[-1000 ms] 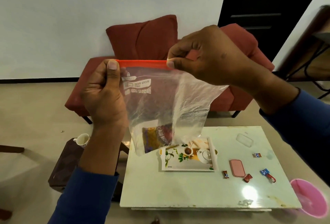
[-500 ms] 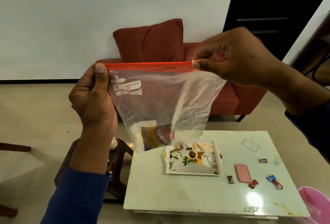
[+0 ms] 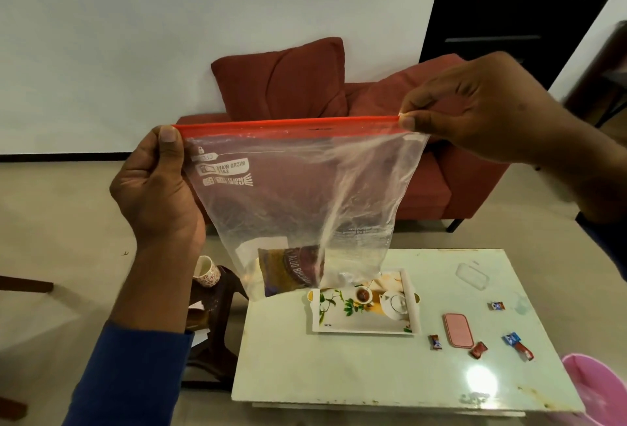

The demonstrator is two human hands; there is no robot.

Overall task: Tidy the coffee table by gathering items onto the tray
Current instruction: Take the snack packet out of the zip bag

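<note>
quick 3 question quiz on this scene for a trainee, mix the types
1. True or false: both hands pinch the red zip strip of the plastic bag.
2. What lies at the bottom of the bag? A) snack packet B) pink case C) cup
3. Fill in: the wrapped candies lie on the table, not yet on the ____.

Key:
1. True: left hand at one end, right hand at the other.
2. A, the snack packet.
3. tray.

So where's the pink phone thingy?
The flat pink rectangular case lies on the pale coffee table, just right of the floral tray, between two small wrapped candies.
</note>
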